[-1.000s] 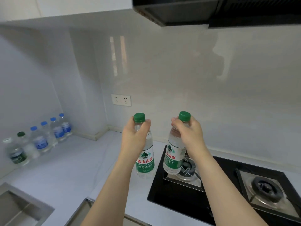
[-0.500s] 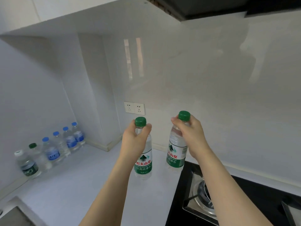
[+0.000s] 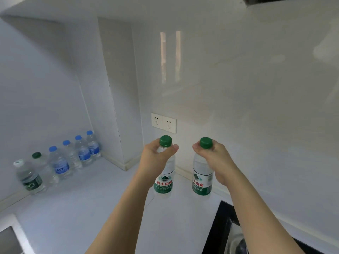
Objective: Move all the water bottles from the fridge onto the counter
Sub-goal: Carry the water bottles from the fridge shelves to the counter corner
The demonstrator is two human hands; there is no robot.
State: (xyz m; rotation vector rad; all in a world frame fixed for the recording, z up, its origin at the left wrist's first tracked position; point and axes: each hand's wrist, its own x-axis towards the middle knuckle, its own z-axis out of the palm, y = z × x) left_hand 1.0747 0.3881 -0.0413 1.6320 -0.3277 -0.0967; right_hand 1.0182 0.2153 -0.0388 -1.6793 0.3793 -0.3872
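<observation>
1. The left hand (image 3: 156, 156) has its fingers clamped on the neck of the left bottle (image 3: 163, 182); the right hand (image 3: 214, 158) likewise grips the right bottle (image 3: 201, 182).
2. Both hang upright near the table (image 3: 88, 208), contact unclear.
3. Likely full: heavy, thin-walled, smooth plastic; the stiff neck is the safest hold.

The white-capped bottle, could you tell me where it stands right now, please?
In the head view, the white-capped bottle stands at far left on the counter, nearest the camera in the row along the wall, beside a dark-green-capped bottle.
</observation>
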